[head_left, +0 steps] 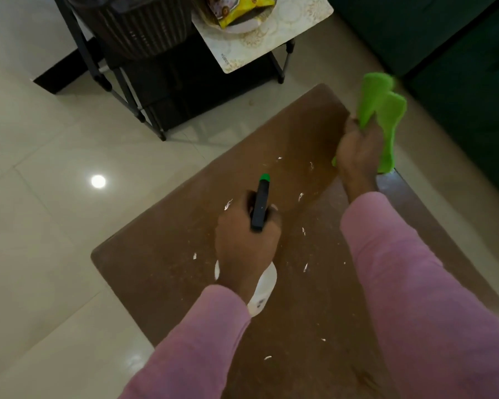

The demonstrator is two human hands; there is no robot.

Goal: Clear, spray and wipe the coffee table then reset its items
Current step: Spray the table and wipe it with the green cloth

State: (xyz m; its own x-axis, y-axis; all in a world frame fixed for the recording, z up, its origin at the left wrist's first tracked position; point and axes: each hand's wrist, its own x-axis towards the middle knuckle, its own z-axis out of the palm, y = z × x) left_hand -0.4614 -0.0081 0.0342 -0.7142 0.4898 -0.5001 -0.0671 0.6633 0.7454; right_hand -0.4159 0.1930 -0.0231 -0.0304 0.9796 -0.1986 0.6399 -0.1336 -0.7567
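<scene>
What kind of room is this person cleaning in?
Most likely a home living room: a low brown coffee table on glossy floor tiles, what looks like a dark green sofa beside it, and a small side table holding snack packets.

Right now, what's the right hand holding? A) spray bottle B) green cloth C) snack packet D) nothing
B: the right hand grips the green cloth with its fingers curled round it, while the left hand holds the spray bottle.

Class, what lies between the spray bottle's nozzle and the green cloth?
In the head view, only the brown coffee table top with a few white flecks.
</scene>
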